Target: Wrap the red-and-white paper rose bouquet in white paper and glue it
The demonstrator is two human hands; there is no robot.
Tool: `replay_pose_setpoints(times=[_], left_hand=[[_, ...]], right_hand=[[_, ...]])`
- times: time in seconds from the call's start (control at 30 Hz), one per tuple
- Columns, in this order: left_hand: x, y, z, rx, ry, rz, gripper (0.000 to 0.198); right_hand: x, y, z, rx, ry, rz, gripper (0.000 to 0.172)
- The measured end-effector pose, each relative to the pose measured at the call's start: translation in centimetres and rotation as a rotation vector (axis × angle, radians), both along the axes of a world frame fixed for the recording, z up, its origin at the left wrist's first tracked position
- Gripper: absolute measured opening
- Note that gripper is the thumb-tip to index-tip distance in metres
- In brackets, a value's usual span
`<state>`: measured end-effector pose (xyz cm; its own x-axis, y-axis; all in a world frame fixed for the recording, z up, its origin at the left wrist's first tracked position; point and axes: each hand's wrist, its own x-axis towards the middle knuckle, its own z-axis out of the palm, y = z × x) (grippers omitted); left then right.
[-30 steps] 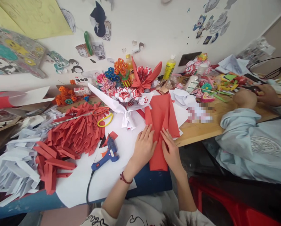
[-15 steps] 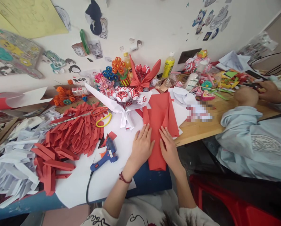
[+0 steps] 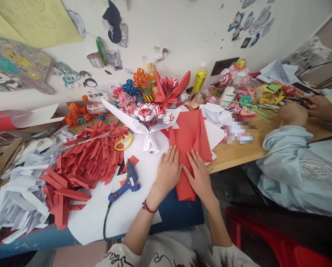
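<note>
A folded sheet of red paper (image 3: pixel 187 128) lies before me, its two long sides turned in toward the middle. My left hand (image 3: pixel 168 167) rests flat on its left fold, fingers stretched out. On the right fold lies my right hand (image 3: pixel 199 174), also flat, with the thumb pointing across the paper toward the left hand. Just beyond stands a bouquet of red-and-white paper flowers (image 3: pixel 146 112) in a white paper wrap (image 3: pixel 148 139). Left of my left hand, a blue glue gun (image 3: pixel 127 183) lies on white paper (image 3: pixel 93 218).
At left are piles of folded red strips (image 3: pixel 90 155) and white strips (image 3: pixel 23 189), with yellow-handled scissors (image 3: pixel 123 142) on top. Paper flowers, bottles (image 3: pixel 199 77) and a red-wrapped bouquet (image 3: pixel 168 89) line the wall. At right, another person's hand (image 3: pixel 320 107) works over colourful scraps.
My right hand has slid slightly left over the red paper, its thumb now closer to my left hand. The left hand stays about where it was. The view has shifted a little.
</note>
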<state>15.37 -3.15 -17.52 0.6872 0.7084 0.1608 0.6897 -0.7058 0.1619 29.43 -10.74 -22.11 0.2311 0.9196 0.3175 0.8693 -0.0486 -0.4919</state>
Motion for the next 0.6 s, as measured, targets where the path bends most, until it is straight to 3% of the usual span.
replay_pose_setpoints(times=[0.2,0.4,0.6], left_hand=[[2.0,1.8,-1.2,0.016,-0.035,0.033,0.056],[5.5,4.9,-2.0,-0.007,-0.117,0.222,0.066],[7.4,8.4,-2.2,-0.038,-0.203,0.31,0.067]], right_hand=[[0.0,0.1,-0.2,0.001,-0.045,0.004,0.059],[0.2,0.2,-0.4,-0.007,-0.052,0.011,0.06],[0.1,0.1,-0.3,-0.012,-0.035,0.004,0.059]])
